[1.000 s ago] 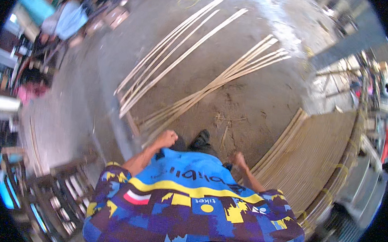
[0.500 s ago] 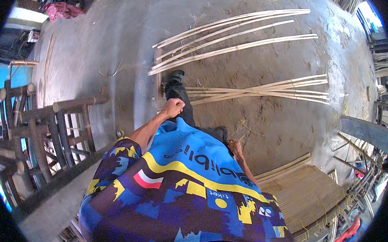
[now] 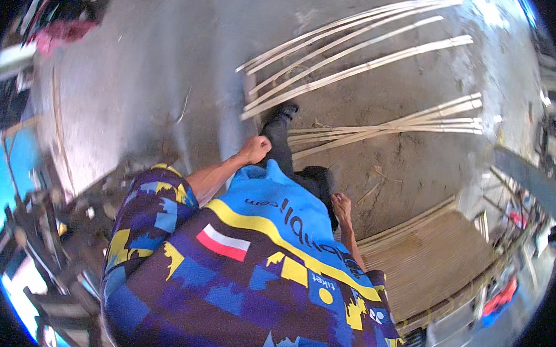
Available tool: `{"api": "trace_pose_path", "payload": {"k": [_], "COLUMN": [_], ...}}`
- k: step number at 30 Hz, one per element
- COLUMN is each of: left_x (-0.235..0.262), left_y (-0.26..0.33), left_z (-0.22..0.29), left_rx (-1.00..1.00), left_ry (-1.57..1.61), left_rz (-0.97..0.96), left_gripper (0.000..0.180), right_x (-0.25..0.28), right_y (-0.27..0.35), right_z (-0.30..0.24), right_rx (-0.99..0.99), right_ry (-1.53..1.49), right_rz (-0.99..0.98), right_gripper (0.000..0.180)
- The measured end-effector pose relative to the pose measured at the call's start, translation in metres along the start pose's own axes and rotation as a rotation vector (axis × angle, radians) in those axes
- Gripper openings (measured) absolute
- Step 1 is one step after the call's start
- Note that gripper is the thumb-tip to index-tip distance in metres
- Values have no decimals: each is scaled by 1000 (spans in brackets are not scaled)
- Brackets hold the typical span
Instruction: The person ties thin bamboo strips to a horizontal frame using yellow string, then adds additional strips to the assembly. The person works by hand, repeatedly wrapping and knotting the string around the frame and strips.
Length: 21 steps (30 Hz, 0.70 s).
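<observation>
My left hand [image 3: 254, 149] is closed in a loose fist beside my dark trouser leg [image 3: 280, 149], and nothing shows in it. My right hand [image 3: 340, 208] hangs by the other leg with its fingers curled in, and no object is visible in it. Both hands are near the lower edge of my blue shirt [image 3: 276, 196]. Beyond them on the floor lie pale bamboo strips: a spread-out group [image 3: 356, 64] farther off and a crossing bundle [image 3: 391, 126] nearer.
A mat of thin bamboo slats [image 3: 427, 255] lies to the right. Dark bamboo furniture [image 3: 61, 229], blurred, stands on the left. A pink bag [image 3: 62, 34] is at the far left, and a grey plank [image 3: 527, 181] at the far right. The concrete floor [image 3: 170, 56] is stained.
The view has turned, with the near floor strips shifting right and the left furniture sliding lower. My left hand stays closed by the leg; my right hand stays low on its side.
</observation>
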<state>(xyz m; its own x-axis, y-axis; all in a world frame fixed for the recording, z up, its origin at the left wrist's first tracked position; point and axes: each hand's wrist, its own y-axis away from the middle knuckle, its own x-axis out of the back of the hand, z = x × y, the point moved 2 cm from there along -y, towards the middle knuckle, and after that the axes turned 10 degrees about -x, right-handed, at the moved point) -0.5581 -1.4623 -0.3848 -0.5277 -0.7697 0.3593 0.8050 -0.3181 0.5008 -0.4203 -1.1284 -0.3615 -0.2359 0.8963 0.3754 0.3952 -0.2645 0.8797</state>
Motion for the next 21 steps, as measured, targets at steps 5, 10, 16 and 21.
{"api": "trace_pose_path", "payload": {"k": [5,10,16,21], "left_x": [50,106,123,123], "left_y": [-25,-59,-56,-11], "left_z": [-18,-37,-62,-38], "left_rx": [-59,-261,-583,-681], "left_ry": [-163,-419,-731,-903], "left_rz": [-210,-470,-746,-757], "left_gripper": [26,27,28,25], "right_x": [-38,-110,-270,-431], "right_y": [13,47,128,166], "right_z": [-66,-104,-28,19], "right_rx": [73,159,-88,-221], "right_ry": [-122,-449,-612,-496], "right_rz": [101,370,772,518], "right_gripper": [22,23,24,25]}}
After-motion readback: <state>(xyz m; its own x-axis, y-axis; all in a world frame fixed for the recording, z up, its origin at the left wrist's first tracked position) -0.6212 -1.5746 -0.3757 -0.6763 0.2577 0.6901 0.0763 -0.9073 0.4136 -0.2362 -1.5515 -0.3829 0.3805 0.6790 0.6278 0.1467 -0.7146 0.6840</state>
